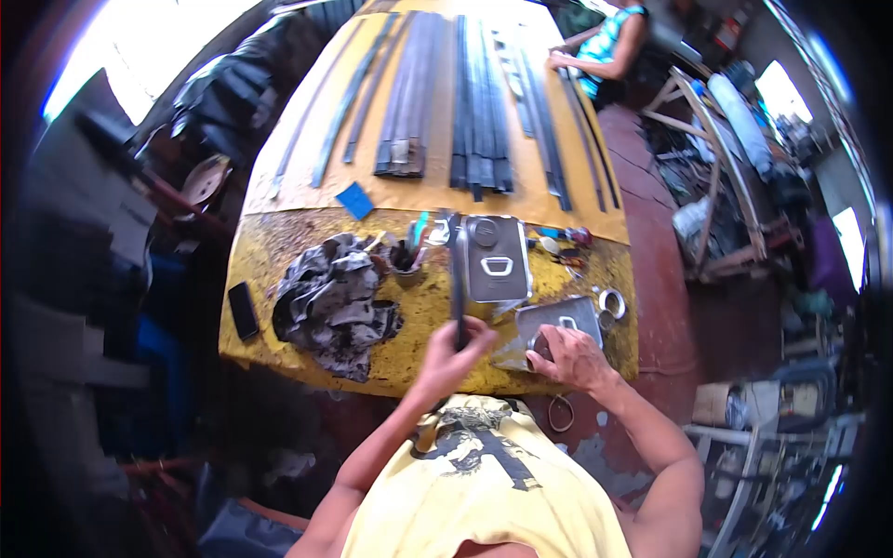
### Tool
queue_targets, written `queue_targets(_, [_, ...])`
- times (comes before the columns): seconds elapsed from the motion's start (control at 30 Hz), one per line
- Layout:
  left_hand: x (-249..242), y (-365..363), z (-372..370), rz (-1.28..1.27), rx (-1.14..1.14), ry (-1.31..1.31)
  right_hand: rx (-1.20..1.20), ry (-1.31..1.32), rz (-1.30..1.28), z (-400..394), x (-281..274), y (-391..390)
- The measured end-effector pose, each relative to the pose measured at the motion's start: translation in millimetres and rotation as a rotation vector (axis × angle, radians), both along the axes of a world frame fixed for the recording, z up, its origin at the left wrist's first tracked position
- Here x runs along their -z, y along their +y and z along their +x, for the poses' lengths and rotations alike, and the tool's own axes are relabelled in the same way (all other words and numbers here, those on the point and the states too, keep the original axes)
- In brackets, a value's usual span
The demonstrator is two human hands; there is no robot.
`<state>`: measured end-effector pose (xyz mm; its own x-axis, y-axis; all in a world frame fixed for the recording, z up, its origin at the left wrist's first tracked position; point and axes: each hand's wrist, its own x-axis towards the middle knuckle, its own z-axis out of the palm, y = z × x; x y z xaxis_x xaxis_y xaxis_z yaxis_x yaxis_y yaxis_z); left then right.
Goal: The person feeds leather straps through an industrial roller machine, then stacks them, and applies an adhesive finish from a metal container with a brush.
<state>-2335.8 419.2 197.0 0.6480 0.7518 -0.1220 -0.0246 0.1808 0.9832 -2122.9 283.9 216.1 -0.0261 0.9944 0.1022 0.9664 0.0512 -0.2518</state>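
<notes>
My left hand is closed around the lower end of a long dark strip, which points away from me over the table. My right hand grips the dark round cap at the near corner of a metal can; whether the cap is loose or seated is hidden by the fingers. Just behind stands a second metal can with a round cap and a handle on its top. A stained grey rag lies crumpled to the left of my left hand.
Long dark strips lie in rows on the far half of the yellow table. A phone, a blue square, a cup of tools and a tape roll are nearer. Another person stands at the far right side.
</notes>
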Motion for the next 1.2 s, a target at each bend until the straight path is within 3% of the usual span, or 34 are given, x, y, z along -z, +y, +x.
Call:
queue_targets(0.03, [22,-9,18,0.181,-0.012,-0.035,-0.016,0.023,0.007,0,-2,2])
queue_targets(0.1, [17,-19,37,0.170,0.093,0.147,-0.038,0.064,0.022,1,-4,3])
queue_targets(0.2, [29,-28,56,0.254,0.042,0.211,-0.034,0.114,0.014,4,-7,5])
queue_targets(0.33, [31,-34,63,0.110,-0.063,0.214,-0.058,0.137,-0.025,10,-7,9])
queue_targets(0.63, [29,-39,64,0.105,-0.113,0.285,-0.306,0.233,-0.007,37,-5,20])
queue_targets(0.73, [31,-40,65,0.084,-0.143,0.267,-0.466,0.313,0.128,45,-4,21])
queue_targets(0.83, [34,-45,65,0.037,-0.155,0.214,-0.188,0.855,-0.050,56,-23,11])
queue_targets(0.9, [32,-45,65,0.016,-0.171,0.169,0.063,0.939,0.276,84,-10,13])
queue_targets(0.97, [22,-46,61,-0.038,-0.172,0.115,0.104,1.480,0.470,88,-68,23])
queue_targets(1.07, [2,-51,42,-0.248,-0.272,-0.030,0.044,1.305,0.525,88,-93,44])
queue_targets(1.13, [-6,-52,21,-0.219,-0.297,-0.177,-0.059,0.799,0.352,94,-84,64])
queue_targets(1.2, [-21,-57,2,-0.222,-0.336,-0.320,-0.148,0.712,0.299,82,-66,86])
